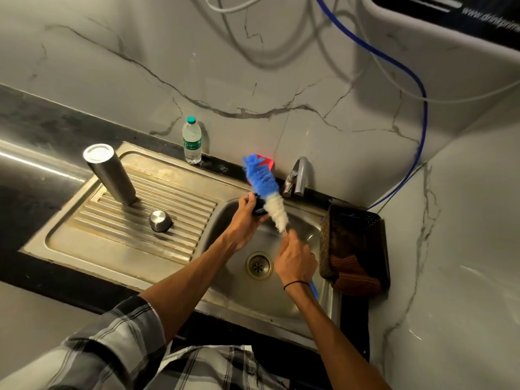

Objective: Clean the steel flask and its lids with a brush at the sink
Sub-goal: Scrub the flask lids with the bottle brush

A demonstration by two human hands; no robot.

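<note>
The steel flask (111,175) stands upside down on the ribbed drainboard (92,235) at the left. A domed steel lid (160,220) sits on the ribs in front of it. Over the sink basin (239,288), my left hand (247,209) grips a small black lid (259,207). My right hand (295,260) holds the handle of a bottle brush (268,192) with blue and white bristles. The bristles lie against the black lid. The brush's blue handle end sticks out below my wrist.
A tap (298,175) stands behind the basin, beside a red object (267,161). A plastic water bottle (192,140) stands at the back wall. A brown basket (354,246) with a cloth sits right of the basin. The drain (259,265) is in the basin's middle.
</note>
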